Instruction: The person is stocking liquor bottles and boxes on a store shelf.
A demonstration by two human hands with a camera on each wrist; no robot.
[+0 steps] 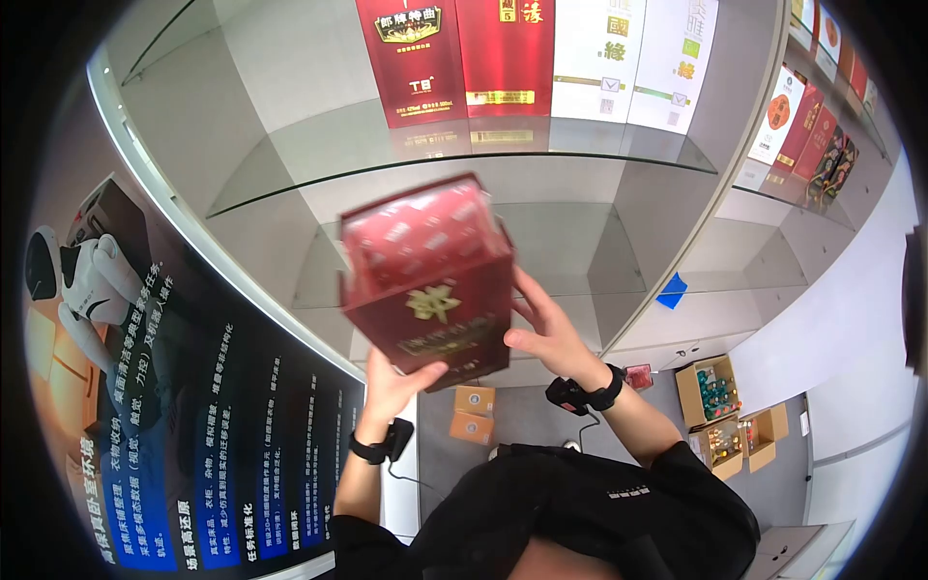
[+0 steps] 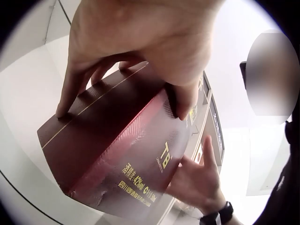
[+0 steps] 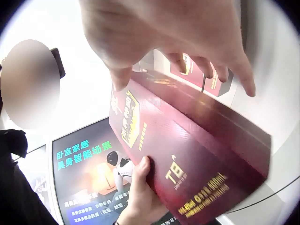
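A dark red box (image 1: 430,314) with gold lettering is held tilted between both hands in front of the shelves. Its upper end in the head view shows a pink patterned surface. The left hand (image 1: 394,382) grips the lower left side; in the left wrist view that hand (image 2: 140,42) has its thumb on the lettered face and its fingers across the side of the box (image 2: 108,126). The right hand (image 1: 553,333) is at the right side, and in the right wrist view its thumb touches the box (image 3: 197,150) while the fingers of this hand (image 3: 173,37) extend past the edge.
Red boxes (image 1: 411,68) and white boxes (image 1: 592,63) stand on the upper glass shelf (image 1: 338,159). More boxes (image 1: 797,126) are on the right shelves. Cartons with bottles (image 1: 709,391) and small orange boxes (image 1: 474,414) sit on the floor. A printed banner (image 1: 213,416) stands at left.
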